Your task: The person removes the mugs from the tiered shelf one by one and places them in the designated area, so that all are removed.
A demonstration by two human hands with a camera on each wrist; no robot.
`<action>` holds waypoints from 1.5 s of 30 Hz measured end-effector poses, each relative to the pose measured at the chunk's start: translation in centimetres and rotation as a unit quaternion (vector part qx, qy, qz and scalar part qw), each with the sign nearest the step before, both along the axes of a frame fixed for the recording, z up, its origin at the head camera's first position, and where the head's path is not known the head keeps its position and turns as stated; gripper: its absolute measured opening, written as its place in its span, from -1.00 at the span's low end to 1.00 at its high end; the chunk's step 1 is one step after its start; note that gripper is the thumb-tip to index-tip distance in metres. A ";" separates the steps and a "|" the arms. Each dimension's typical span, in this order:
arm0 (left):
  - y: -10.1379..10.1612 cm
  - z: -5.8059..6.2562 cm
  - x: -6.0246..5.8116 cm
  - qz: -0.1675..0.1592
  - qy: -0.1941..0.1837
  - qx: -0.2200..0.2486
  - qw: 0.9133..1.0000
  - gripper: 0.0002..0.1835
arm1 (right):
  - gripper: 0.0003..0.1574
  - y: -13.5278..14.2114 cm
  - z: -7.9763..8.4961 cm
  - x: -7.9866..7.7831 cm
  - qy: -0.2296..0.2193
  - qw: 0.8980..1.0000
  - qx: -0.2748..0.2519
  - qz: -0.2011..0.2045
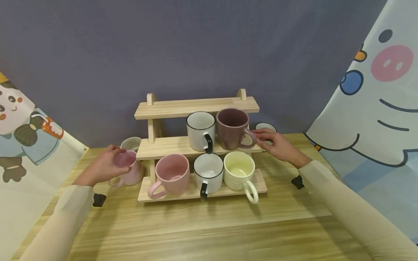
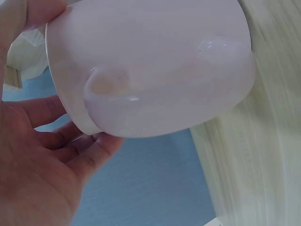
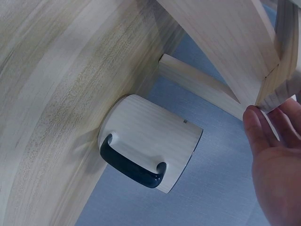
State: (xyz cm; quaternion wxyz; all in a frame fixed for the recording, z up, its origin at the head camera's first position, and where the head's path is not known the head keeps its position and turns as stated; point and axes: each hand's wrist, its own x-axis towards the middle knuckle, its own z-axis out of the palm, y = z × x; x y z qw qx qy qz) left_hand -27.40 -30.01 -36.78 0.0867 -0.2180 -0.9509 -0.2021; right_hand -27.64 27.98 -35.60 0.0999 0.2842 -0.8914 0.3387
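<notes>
Left of the wooden rack (image 1: 183, 144), my left hand (image 1: 103, 165) grips a pink mug (image 1: 134, 174) near its rim. In the left wrist view the thumb and fingers lie about the rim of this pink mug (image 2: 160, 56), and its handle faces the camera. My right hand (image 1: 277, 145) pinches the right end of the rack's middle shelf, beside the handle of a purple mug (image 1: 230, 132). In the right wrist view the fingertips (image 3: 254, 115) touch the corner of the wood. A white mug (image 1: 200, 134) with a black handle stands beside the purple one.
The bottom shelf holds another pink mug (image 1: 176, 183), a white mug (image 1: 213, 181) with a black handle and a pale yellow mug (image 1: 233, 183). Behind my left hand stands a whitish mug (image 1: 131, 142). A black-handled white mug (image 3: 146, 132) stands right of the rack.
</notes>
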 end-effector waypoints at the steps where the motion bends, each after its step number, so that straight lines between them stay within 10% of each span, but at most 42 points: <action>1: -0.1 -0.1 0.0 -0.002 0.001 0.000 1.000 -0.30 | -0.59 0.0 0.0 0.0 0.001 1.000 -0.002 0.000; 23: 0.0 0.2 0.4 -0.013 -0.006 -0.005 1.000 -0.33 | -0.60 0.3 -0.4 -0.3 0.009 1.000 0.001 0.003; 35: 1.3 1.9 0.3 -0.049 0.125 0.036 0.990 -0.62 | -0.62 0.2 -0.3 -0.3 0.006 1.000 -0.006 0.004; 45: 3.4 2.7 0.8 -0.076 0.095 0.059 0.991 -0.65 | -0.61 0.2 -0.4 -0.4 0.010 1.000 0.007 -0.003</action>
